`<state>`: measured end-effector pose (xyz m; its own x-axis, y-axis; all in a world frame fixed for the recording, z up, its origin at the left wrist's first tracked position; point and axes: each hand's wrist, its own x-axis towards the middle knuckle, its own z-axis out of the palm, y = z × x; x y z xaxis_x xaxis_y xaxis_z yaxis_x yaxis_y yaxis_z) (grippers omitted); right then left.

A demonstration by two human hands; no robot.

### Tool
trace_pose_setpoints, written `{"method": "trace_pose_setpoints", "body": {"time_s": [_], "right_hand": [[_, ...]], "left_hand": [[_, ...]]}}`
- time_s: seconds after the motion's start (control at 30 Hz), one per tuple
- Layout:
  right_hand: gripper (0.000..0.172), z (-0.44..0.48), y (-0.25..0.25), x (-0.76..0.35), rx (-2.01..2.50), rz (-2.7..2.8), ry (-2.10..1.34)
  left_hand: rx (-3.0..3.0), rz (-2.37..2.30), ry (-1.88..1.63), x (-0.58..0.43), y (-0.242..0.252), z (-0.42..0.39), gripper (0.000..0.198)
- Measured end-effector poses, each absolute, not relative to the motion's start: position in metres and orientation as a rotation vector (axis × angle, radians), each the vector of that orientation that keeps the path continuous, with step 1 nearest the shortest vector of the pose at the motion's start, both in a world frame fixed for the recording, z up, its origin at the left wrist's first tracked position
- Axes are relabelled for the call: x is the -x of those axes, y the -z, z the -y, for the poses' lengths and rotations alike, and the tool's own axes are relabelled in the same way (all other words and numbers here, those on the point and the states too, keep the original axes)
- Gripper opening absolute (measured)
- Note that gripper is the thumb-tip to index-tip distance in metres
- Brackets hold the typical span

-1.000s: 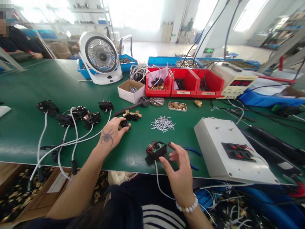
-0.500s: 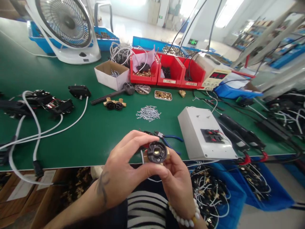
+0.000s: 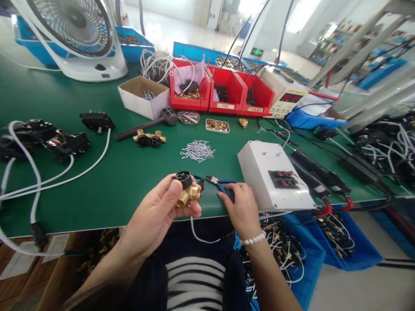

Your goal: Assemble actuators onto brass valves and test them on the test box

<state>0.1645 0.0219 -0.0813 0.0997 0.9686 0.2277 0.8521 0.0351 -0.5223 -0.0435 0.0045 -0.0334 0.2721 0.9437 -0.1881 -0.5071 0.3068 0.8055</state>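
Observation:
My left hand [image 3: 158, 198] grips a brass valve fitting [image 3: 189, 196] topped by a round black plastic cap [image 3: 183, 178], held above the table's front edge. The cap tilts up and two brass ports face right. On the tabletop my right hand [image 3: 241, 205] has its fingers around the blue handles of cutting pliers [image 3: 221, 182], whose jaws point left. Between the hands lies a small black part [image 3: 200, 183], partly hidden by the fitting. Farther back is a pile of small silver wire clips [image 3: 197, 150].
A grey test box [image 3: 275, 172] stands right of my right hand. Behind the clips are a black mallet [image 3: 145, 124], two brass fittings with black caps [image 3: 149, 139], a tin of brass parts [image 3: 217, 125] and red bins [image 3: 227, 93]. A fan [image 3: 78, 39] stands back left.
My right hand has let go of the fitting and moved right onto the pliers. My left hand alone keeps the fitting, now turned sideways and shifted left. The view has shifted slightly.

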Motion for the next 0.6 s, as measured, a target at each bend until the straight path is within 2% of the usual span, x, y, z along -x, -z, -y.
{"method": "trace_pose_setpoints", "body": {"time_s": [0.1,0.17,0.3,0.4,0.5,0.6], "right_hand": [[0.022,-0.027,0.084,-0.171,1.852,1.756,-0.420],[0.023,-0.023,0.076,-0.172,1.779,1.535,-0.570],[0.030,-0.006,0.052,-0.169,1.380,1.036,-1.170],[0.030,0.005,0.039,-0.164,1.064,0.802,-1.584],[0.028,0.010,0.032,-0.162,0.940,0.704,-1.766],[0.030,0.014,0.025,-0.165,0.910,0.702,-1.876]], "left_hand": [[-0.926,-0.792,-0.876,0.036,0.047,-0.004,0.046],[-1.066,-0.890,-0.816,0.032,0.057,-0.005,0.051],[-1.184,-1.048,-0.864,0.035,0.064,-0.014,0.053],[-1.154,-0.873,-0.864,0.037,0.056,-0.016,0.049],[-0.939,-0.500,-0.765,0.034,0.047,-0.011,0.046],[-0.752,-0.350,-0.745,0.033,0.046,-0.006,0.041]]}}
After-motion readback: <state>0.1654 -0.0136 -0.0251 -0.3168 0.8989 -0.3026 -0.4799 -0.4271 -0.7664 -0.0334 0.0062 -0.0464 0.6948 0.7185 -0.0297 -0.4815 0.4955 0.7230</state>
